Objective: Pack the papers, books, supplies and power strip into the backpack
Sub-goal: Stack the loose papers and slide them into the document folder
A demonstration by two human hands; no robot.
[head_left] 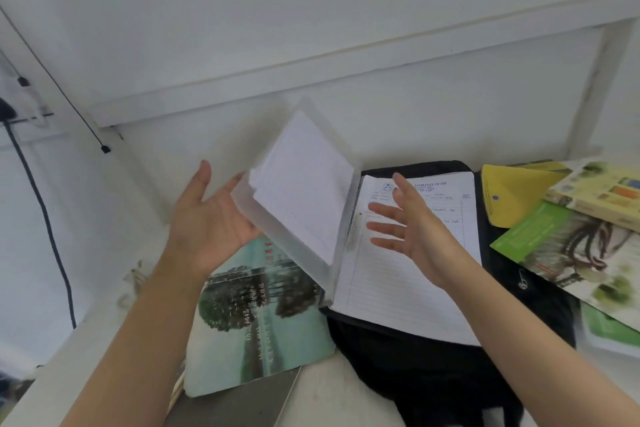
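Observation:
A clear plastic folder (301,191) lies open on the black backpack (433,374). Its raised left flap carries white papers, and a lined sheet (401,288) lies flat on its right half. My left hand (211,218), palm up with straight fingers, supports the raised flap from underneath. Just above the lined sheet, my right hand (412,222) hovers with its fingers spread and nothing in it. A teal book with trees on its cover (256,319) sits on the desk under the flap, left of the backpack.
Right of the backpack lie a yellow envelope (512,198), a green booklet (568,246) and a stack of books (599,198). A grey laptop corner (242,406) shows at the front. A black cable (45,218) hangs down the left wall. A white shelf (311,80) spans above.

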